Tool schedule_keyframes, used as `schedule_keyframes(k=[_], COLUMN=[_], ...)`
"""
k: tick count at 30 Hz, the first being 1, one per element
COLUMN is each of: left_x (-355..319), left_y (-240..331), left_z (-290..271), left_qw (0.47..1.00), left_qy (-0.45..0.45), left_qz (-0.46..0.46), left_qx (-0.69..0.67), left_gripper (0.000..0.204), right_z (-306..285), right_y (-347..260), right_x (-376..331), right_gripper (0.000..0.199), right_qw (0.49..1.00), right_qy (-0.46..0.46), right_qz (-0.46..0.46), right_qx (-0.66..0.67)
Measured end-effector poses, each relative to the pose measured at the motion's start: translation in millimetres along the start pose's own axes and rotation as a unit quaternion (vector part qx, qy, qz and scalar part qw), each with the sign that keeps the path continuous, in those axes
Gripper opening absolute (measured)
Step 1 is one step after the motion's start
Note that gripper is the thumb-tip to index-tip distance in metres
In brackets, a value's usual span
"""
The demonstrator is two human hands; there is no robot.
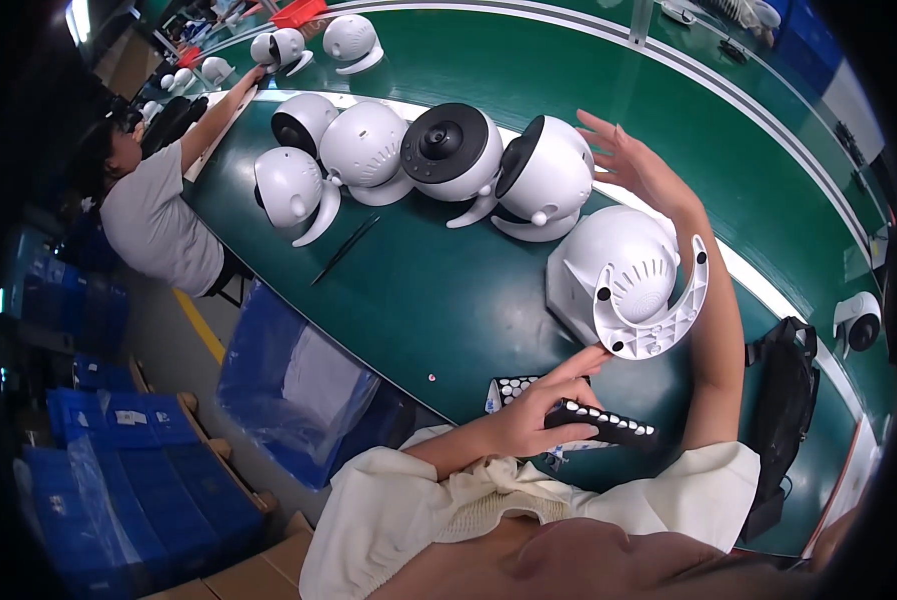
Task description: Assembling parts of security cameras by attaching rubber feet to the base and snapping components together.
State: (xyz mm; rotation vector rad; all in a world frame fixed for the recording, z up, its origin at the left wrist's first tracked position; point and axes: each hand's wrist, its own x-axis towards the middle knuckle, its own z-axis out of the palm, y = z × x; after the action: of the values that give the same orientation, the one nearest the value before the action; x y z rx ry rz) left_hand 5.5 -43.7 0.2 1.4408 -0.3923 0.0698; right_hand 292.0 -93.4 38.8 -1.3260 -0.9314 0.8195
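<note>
My left hand (534,415) is closed around a black strip (609,424) dotted with white round pads. Its index finger stretches to the lower edge of a white crescent-shaped base (659,335), beside a round black foot pad. That base belongs to a white ball-shaped device (609,235) lying tipped over on the table, its vent slots facing me. My right hand (634,165) is beyond this device, fingers spread and holding nothing. Nearest its fingers stands another white ball-shaped device (559,165) with a black face; whether they touch, I cannot tell.
Several more white ball devices (364,145) stand in a row on the green table (419,290). Black tweezers (345,250) lie in front of them. A black bag (784,420) is at right. A co-worker (159,210) reaches across at far left; blue crates (139,480) stand below.
</note>
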Motion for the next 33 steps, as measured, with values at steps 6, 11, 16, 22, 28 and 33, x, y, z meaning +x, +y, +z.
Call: schedule_keyframes(k=[6, 11, 16, 22, 28, 33], left_x=[-6.8, 3.0, -4.8, -2.9, -10.7, -12.8], left_y=[-4.9, 40.8, 37.7, 26.9, 21.3, 20.1], left_z=[-8.5, -4.7, -3.1, 4.7, 1.1, -3.4], left_qw=[0.992, 0.978, 0.951, 0.945, 0.924, 0.907], left_qy=[0.111, 0.207, 0.307, 0.326, 0.359, 0.334], left_qz=[-0.065, -0.033, -0.021, -0.005, 0.048, 0.084], left_qx=[0.017, 0.020, -0.032, -0.001, 0.121, 0.241], left_gripper=[0.020, 0.034, 0.027, 0.021, 0.013, 0.013], right_z=[-16.3, 38.9, 108.0, 117.9, 119.5, 118.0], right_y=[-57.1, -121.8, -88.0, -56.8, -56.8, -49.3], right_x=[-46.1, -136.0, -153.3, -156.9, -157.6, -154.6], right_gripper=[0.049, 0.045, 0.074, 0.038, 0.013, 0.009], right_qw=[0.937, 0.909, 0.906, 0.974, 0.978, 0.971], right_qy=[0.054, 0.157, -0.006, 0.089, 0.041, 0.048], right_qz=[-0.046, -0.184, -0.164, -0.079, -0.069, -0.106], right_qx=[-0.341, -0.340, -0.389, -0.194, -0.192, -0.207])
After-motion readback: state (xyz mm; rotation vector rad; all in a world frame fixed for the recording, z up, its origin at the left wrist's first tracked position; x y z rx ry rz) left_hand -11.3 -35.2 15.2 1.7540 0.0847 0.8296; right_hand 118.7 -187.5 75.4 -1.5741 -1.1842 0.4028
